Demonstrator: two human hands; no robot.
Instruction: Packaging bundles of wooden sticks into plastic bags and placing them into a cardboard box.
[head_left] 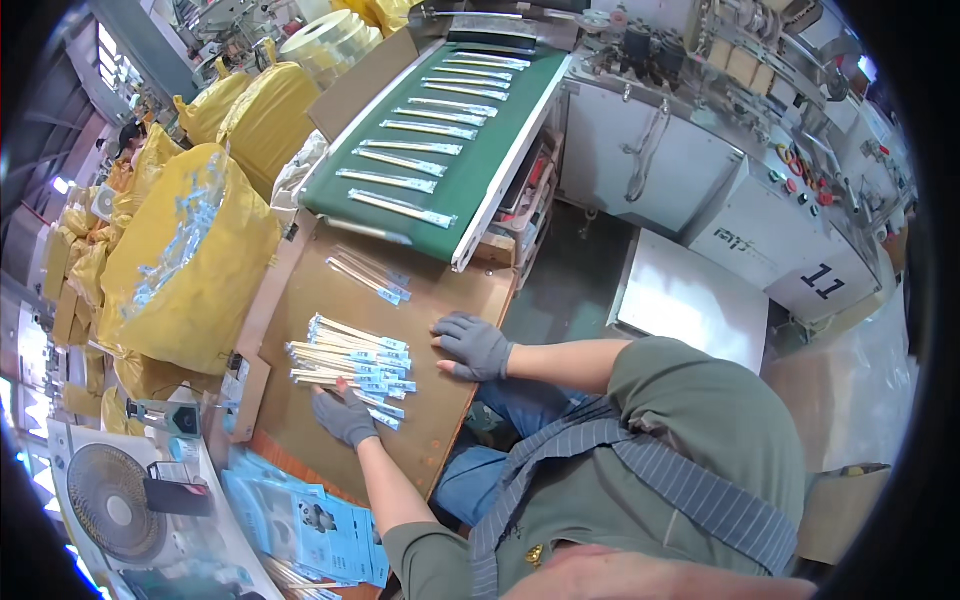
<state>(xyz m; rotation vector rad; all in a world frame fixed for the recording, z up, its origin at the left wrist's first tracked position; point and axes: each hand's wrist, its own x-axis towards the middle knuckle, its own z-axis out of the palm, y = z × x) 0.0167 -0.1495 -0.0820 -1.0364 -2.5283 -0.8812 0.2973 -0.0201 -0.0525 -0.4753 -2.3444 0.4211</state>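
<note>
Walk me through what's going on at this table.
A person in grey gloves is handling a pile of wrapped sticks on a brown tabletop. The left hand has its fingers at the pile's near edge; whether it grips any is unclear. The right hand rests on the tabletop beside the pile, holding nothing visible. A smaller bunch lies apart, nearer the green conveyor belt, which carries more wrapped sticks in a spaced row.
</note>
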